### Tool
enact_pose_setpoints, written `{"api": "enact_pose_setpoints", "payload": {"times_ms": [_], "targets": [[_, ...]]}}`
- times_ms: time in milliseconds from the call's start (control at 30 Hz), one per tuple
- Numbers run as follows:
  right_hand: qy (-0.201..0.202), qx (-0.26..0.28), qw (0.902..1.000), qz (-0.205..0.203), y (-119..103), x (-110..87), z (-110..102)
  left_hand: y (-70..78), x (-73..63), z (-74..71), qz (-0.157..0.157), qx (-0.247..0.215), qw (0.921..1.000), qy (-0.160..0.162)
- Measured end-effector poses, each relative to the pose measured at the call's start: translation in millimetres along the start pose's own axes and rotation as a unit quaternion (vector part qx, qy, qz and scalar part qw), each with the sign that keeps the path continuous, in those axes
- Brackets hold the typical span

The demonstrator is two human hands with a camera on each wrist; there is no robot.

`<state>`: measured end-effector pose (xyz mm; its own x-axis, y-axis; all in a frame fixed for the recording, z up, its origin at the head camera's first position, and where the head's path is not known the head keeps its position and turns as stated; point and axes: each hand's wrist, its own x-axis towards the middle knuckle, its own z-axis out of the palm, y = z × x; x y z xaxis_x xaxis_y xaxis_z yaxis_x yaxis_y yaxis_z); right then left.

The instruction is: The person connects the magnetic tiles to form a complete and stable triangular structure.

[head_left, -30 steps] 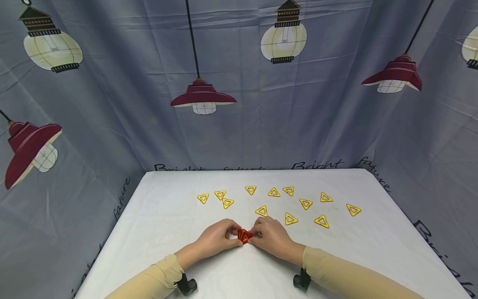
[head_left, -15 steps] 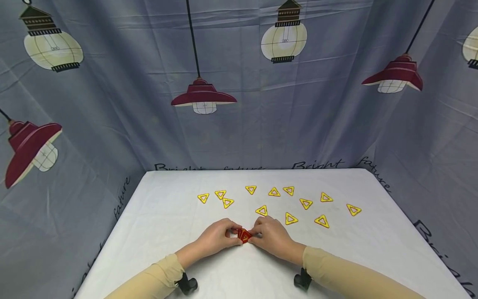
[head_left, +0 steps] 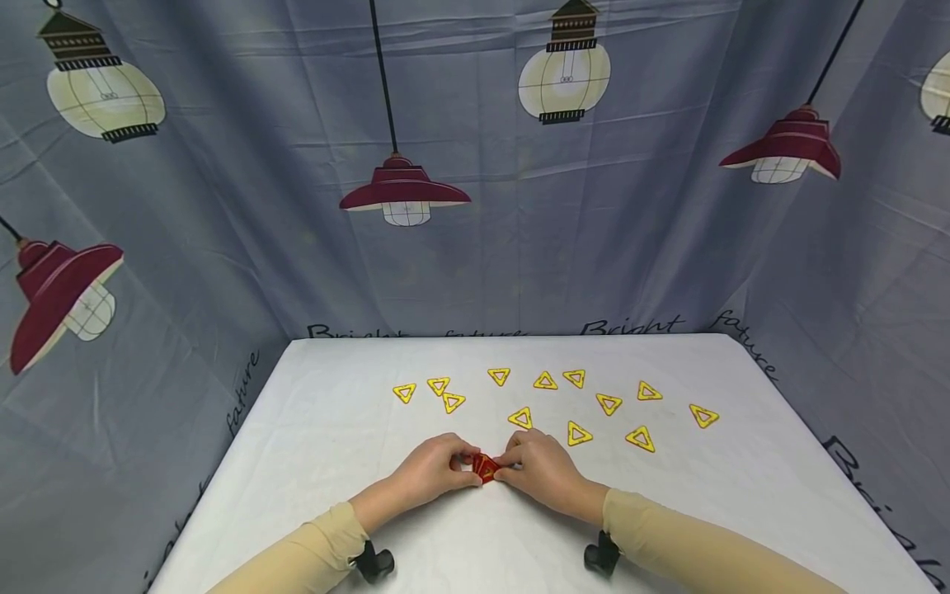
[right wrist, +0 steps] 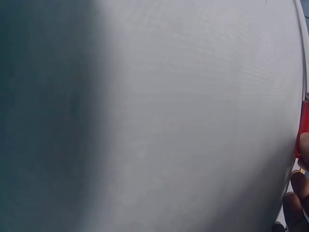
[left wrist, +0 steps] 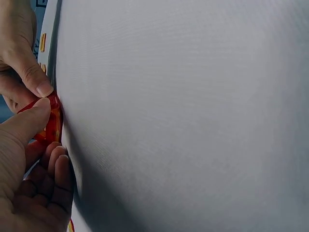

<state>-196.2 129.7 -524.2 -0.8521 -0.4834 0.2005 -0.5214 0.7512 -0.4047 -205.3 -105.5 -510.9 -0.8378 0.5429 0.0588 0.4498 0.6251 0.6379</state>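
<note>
Head view puts the red piece (head_left: 485, 469) low over the near middle of the bench (head_left: 297, 462), between the two hands; whether it touches the cloth cannot be told. The left hand (head_left: 433, 470) has its grip closed on the piece's left side, and the right hand (head_left: 544, 472) pinches the right side, its fingertips partly hidden. It looks like thin moulded plastic, so it should handle as light and stiff, and perhaps slick on its glossy faces. Steep pressure on a flat face could let it slip, and if it is made of joined panels, a hard squeeze might part them. The firm outer edges, taken from opposite sides, seem the safest hold. The piece is small, angular and deep red, with a yellowish triangle on its near face; the left wrist view shows it see-through, with orange glints. Yellow triangles (head_left: 648, 438) lie scattered beyond, toward the far side.
</note>
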Motion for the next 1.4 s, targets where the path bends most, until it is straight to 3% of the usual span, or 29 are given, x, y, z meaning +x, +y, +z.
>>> {"api": "enact_pose_setpoints", "payload": {"times_ms": [300, 533, 833, 1400], "targets": [[-0.003, 0.014, 0.9999, 0.001, -1, 2.1, 1, 0.7, -2.1, -0.9, -0.007, 0.005, 0.9999, -0.009], [-0.007, 0.017, 0.9998, 0.004, -6, 5.6, 3, -2.4, -8.7, -2.6, 0.011, 0.021, 0.9997, -0.006], [-0.009, 0.001, 0.9999, -0.009, -14, 17.6, 9, -11.1, -17.5, -4.3, 0.005, 0.021, 0.9984, 0.052], [0.007, -0.031, 0.9995, 0.004, -41, 65.6, 32, -40.0, -29.9, -26.0, -0.048, 0.118, 0.9854, 0.113]]}}
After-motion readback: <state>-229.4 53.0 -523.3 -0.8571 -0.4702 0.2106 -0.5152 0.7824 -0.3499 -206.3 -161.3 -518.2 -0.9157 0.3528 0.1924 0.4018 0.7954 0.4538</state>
